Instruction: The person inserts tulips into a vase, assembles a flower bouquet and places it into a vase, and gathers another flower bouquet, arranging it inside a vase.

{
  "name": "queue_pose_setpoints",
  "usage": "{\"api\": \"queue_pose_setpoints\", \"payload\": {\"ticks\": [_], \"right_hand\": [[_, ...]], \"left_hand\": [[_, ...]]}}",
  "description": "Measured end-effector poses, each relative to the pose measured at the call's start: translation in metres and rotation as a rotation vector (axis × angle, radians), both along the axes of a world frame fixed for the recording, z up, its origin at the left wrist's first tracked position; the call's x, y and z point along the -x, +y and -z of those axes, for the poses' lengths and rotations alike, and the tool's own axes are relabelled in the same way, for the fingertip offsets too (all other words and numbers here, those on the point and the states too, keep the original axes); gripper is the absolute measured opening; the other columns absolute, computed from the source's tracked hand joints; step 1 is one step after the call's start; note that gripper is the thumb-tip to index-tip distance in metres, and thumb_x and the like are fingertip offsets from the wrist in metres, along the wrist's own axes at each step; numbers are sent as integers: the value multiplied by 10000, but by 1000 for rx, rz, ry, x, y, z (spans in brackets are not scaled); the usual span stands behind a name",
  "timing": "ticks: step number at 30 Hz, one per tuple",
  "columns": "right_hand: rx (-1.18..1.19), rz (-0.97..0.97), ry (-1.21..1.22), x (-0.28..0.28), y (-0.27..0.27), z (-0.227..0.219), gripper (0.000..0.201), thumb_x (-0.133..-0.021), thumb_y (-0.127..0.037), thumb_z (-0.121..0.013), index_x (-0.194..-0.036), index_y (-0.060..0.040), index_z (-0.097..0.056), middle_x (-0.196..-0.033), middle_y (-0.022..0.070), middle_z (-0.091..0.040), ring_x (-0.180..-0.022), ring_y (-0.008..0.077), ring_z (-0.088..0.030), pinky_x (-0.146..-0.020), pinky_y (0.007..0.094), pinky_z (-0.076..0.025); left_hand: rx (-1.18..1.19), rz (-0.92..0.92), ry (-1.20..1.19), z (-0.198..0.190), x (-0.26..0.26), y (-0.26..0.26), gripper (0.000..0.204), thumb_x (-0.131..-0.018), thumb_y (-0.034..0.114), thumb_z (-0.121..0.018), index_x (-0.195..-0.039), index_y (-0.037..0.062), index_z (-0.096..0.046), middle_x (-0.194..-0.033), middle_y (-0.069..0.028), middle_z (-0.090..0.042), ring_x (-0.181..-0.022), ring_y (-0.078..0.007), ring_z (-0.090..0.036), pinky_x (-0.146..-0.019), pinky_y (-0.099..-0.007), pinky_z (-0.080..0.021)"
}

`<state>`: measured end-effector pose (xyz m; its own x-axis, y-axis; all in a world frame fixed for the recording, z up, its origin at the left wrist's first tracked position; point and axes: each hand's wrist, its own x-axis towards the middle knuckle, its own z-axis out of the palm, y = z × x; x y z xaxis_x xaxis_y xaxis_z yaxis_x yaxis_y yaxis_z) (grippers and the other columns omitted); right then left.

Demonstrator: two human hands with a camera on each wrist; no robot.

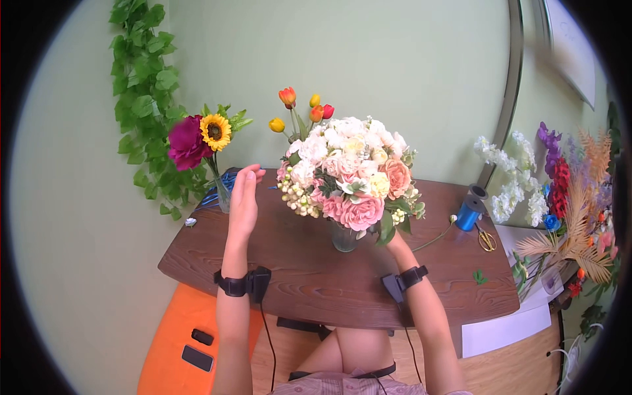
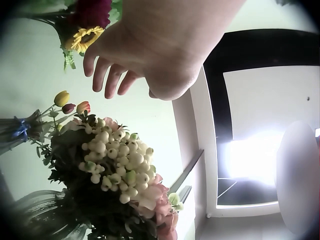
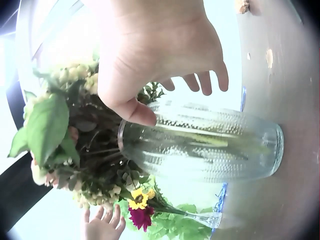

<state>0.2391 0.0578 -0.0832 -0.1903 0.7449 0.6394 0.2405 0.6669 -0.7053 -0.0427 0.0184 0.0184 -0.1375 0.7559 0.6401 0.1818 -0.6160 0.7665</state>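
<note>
A big bouquet [image 1: 349, 174] of pink, white and peach roses stands in a ribbed glass vase [image 1: 343, 238] in the middle of the brown table [image 1: 309, 283]. My left hand [image 1: 243, 197] is raised edge-on to the left of the bouquet, fingers straight, holding nothing, close to the white berry sprig [image 1: 296, 194]. The left wrist view shows that hand [image 2: 155, 45] above the berries [image 2: 117, 162]. My right hand [image 1: 397, 245] sits at the vase's right, partly hidden under leaves. There its thumb [image 3: 137, 112] touches the vase [image 3: 205, 145] near the rim, with the fingers spread and straight beyond the glass.
A slim vase with a sunflower and a magenta bloom [image 1: 201, 135] stands at the table's back left, with ivy [image 1: 141, 99] on the wall behind. A blue ribbon spool [image 1: 469, 214] and scissors [image 1: 487, 238] lie at the right, beside several bunches of loose flowers [image 1: 566, 197]. An orange seat [image 1: 178, 336] is below left.
</note>
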Motion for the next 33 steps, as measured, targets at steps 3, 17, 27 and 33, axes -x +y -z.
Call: {"api": "queue_pose_setpoints", "payload": {"ticks": [3,17,27,33], "right_hand": [[-107,36,-25,18,-12,3,516,-727,-163,-669,-1178,-36,-451,-1169,80,-486,-1063,188,-459,-929,314,-356],[384,23,-21,-7,10,18,648,-657,-232,-724,-1191,-27,-420,-1150,97,-494,-1028,180,-483,-850,294,-412],[-4,245,36,14,26,6,590,-627,-207,-728,-1125,-13,-478,-1081,128,-540,-990,238,-525,-854,342,-411],[-89,406,-60,11,49,7,523,-643,-246,-720,-1079,-33,-526,-1030,122,-577,-957,268,-548,-822,355,-429]], "left_hand": [[53,12,-17,8,-3,10,365,-936,275,-332,-1095,-23,-472,-1018,-115,-541,-963,-176,-487,-884,-289,-359],[330,85,64,64,1,49,492,-899,446,-333,-1207,73,-420,-1129,-83,-517,-986,-168,-505,-788,-271,-366],[626,316,-235,103,-21,76,450,-885,390,-391,-1203,73,-421,-1174,-108,-504,-1019,-202,-512,-818,-314,-371],[788,574,-580,137,-13,90,398,-879,343,-409,-1172,78,-462,-1113,-53,-542,-975,-173,-530,-747,-294,-412]]}}
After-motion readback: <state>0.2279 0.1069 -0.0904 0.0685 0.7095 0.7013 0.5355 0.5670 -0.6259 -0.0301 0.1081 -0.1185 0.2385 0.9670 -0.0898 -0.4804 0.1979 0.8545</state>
